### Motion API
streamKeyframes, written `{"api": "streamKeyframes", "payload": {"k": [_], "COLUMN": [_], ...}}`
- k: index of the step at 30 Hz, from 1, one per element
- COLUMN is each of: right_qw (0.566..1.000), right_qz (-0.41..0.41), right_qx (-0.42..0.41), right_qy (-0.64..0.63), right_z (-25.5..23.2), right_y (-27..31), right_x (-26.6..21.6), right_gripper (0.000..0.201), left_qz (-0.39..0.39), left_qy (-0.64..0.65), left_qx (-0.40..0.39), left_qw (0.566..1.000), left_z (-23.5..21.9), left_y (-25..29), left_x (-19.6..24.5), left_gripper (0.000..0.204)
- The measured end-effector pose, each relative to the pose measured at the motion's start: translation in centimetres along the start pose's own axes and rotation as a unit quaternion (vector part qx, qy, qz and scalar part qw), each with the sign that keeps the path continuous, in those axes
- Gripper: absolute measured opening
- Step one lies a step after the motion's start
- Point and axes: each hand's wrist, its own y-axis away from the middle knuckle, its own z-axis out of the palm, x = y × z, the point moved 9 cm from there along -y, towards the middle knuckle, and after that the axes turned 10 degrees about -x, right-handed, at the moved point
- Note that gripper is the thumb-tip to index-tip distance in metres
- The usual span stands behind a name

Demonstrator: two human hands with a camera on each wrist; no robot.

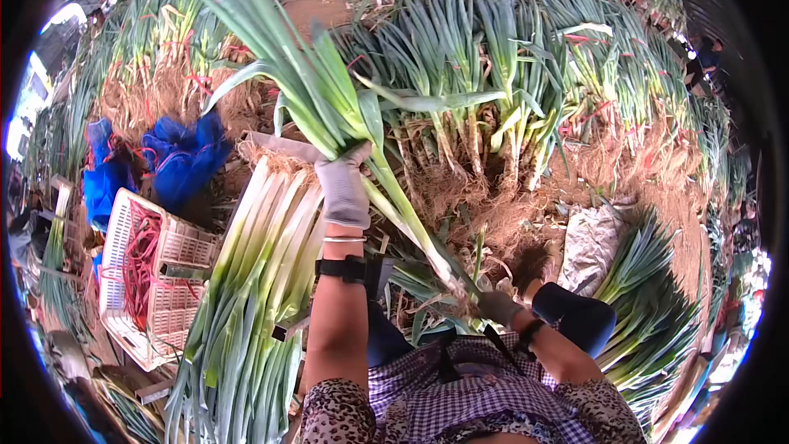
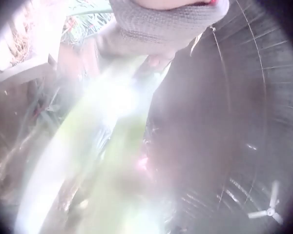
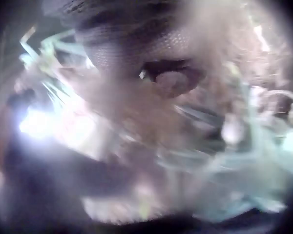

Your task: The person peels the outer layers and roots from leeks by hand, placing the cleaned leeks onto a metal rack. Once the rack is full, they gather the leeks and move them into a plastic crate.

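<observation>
My left hand (image 1: 343,185), in a pale knit glove, grips a long leek (image 1: 407,210) around its green upper stem. The leaves fan up and away to the left, and the white shank slants down to the right. At its root end is my right hand (image 1: 497,308), in a darker glove, with its fingers curled at the roots. In the left wrist view the gloved hand (image 2: 151,29) wraps the stalk, which is washed out by glare. The right wrist view is blurred; a bare fingertip (image 3: 173,83) shows out of the glove (image 3: 132,44) over brown roots.
Trimmed leeks (image 1: 255,263) lie in a row at left, roots away from me. Beside them stands a white plastic crate (image 1: 156,312) with red ties (image 1: 141,255). Bundled leeks (image 1: 460,57) stand ahead; more leeks (image 1: 649,312) lie at right near a pale sack (image 1: 592,247).
</observation>
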Motion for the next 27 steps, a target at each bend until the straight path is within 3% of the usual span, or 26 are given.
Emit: {"api": "streamKeyframes", "payload": {"k": [1, 3, 4, 5, 6, 8, 9, 11, 12, 13, 15, 16, 17, 19, 20, 23, 24, 27], "right_qw": [0.996, 0.992, 0.972, 0.911, 0.851, 0.802, 0.825, 0.733, 0.658, 0.676, 0.705, 0.677, 0.688, 0.711, 0.794, 0.811, 0.787, 0.707], "right_qz": [0.039, 0.111, 0.024, -0.063, -0.189, -0.265, -0.213, -0.294, -0.319, -0.313, -0.301, -0.315, -0.307, -0.287, -0.287, -0.204, -0.24, -0.236], "right_qx": [-0.085, 0.062, 0.167, 0.27, 0.326, 0.419, 0.46, 0.326, 0.241, 0.195, 0.102, 0.1, 0.118, 0.153, 0.268, 0.264, 0.295, 0.282], "right_qy": [-0.014, -0.006, -0.161, -0.306, -0.366, -0.334, -0.251, -0.52, -0.638, -0.638, -0.634, -0.658, -0.647, -0.623, -0.463, -0.48, -0.487, -0.604], "right_z": [2.8, -5.4, -10.8, -16.0, -19.9, -26.0, -27.9, -27.1, -26.1, -26.0, -25.6, -25.5, -25.8, -26.8, -29.2, -31.4, -32.1, -30.3], "right_y": [0.3, 2.3, 2.9, 3.6, 3.8, 5.3, 6.3, 2.8, 1.3, 2.0, 3.6, 3.4, 3.4, 3.8, 4.9, 3.9, 3.6, 3.6], "right_x": [2.7, 1.4, -1.3, -3.8, -7.8, -15.2, -17.4, -15.5, -15.0, -15.6, -16.9, -17.0, -16.9, -16.9, -17.2, -17.8, -18.3, -17.8], "right_gripper": [0.038, 0.047, 0.049, 0.052, 0.048, 0.042, 0.038, 0.048, 0.052, 0.053, 0.054, 0.049, 0.047, 0.042, 0.041, 0.041, 0.042, 0.035], "left_qz": [0.008, 0.018, 0.023, 0.02, 0.021, 0.036, 0.045, 0.062, 0.054, 0.03, -0.024, -0.069, -0.08, -0.1, -0.098, -0.068, -0.044, -0.014], "left_qy": [0.008, 0.021, -0.007, 0.001, 0.01, 0.008, 0.043, 0.179, 0.114, 0.045, 0.083, 0.124, 0.123, 0.079, 0.079, 0.079, 0.081, 0.042], "left_qx": [0.007, 0.014, 0.017, 0.012, 0.008, -0.006, -0.055, -0.187, -0.201, -0.21, -0.251, -0.255, -0.261, -0.224, -0.209, -0.16, -0.14, -0.092], "left_qw": [1.0, 1.0, 1.0, 1.0, 1.0, 0.999, 0.997, 0.964, 0.971, 0.976, 0.964, 0.956, 0.954, 0.966, 0.97, 0.981, 0.986, 0.995], "left_z": [-0.2, 0.2, 0.4, 0.8, 1.5, 3.4, 4.4, 5.5, 5.8, 5.7, 7.1, 7.6, 6.6, 6.2, 6.2, 6.8, 6.9, 6.2], "left_y": [0.3, 1.2, 1.5, 1.8, 2.2, 3.4, 3.4, 3.3, 3.2, 2.9, 3.6, 4.3, 3.4, 3.5, 3.7, 3.9, 4.0, 4.0], "left_x": [0.3, 0.9, 0.8, 0.2, -0.2, 0.4, 0.1, 0.2, 1.0, 0.9, 1.0, 0.9, -2.2, -2.7, -2.7, -1.5, -0.8, 0.5], "left_gripper": [0.012, 0.013, 0.013, 0.013, 0.014, 0.02, 0.023, 0.028, 0.032, 0.039, 0.037, 0.035, 0.031, 0.028, 0.026, 0.019, 0.016, 0.012]}}
